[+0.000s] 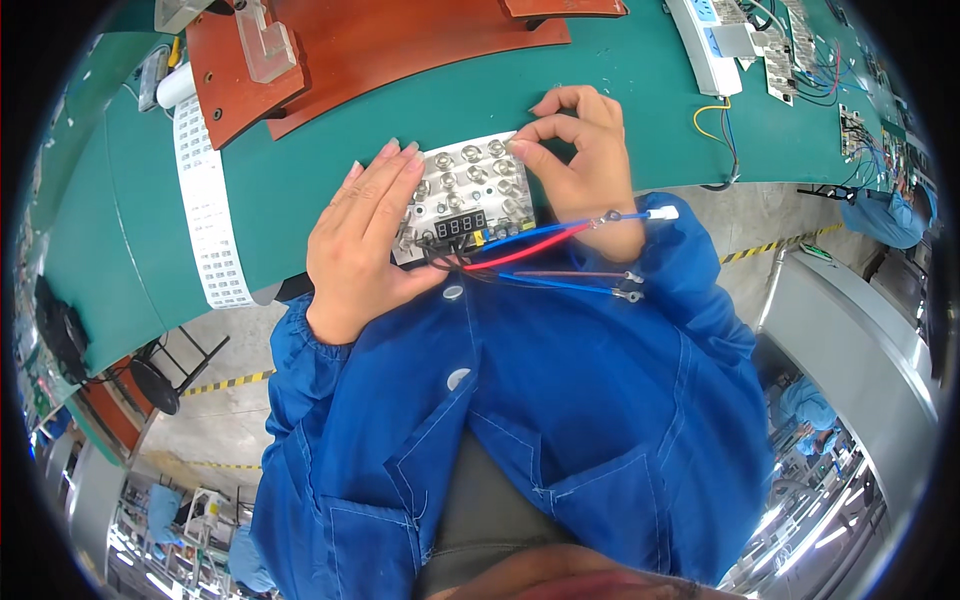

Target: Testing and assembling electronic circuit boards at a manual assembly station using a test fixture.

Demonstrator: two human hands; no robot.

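Note:
A circuit board (470, 182) with a white face, several round silver components and a small four-digit display (460, 224) lies on the green bench, close to my body. My left hand (362, 235) holds it by the left side, fingers stretched along the edge and thumb at the near corner. At the far right corner, my right hand (575, 160) has thumb and index fingertip pinched together against the board. Whatever lies between those fingertips is hidden. Blue and red wires (530, 250) run from the board's near edge toward my right sleeve, ending in ring terminals and a white plug (662, 213).
A strip of printed labels (205, 215) hangs over the bench edge at left. Behind the board stands a brown-red fixture (370, 60) with a clear plastic piece (265, 45). A white power strip (705, 50) and wired boards (780, 70) lie at the far right.

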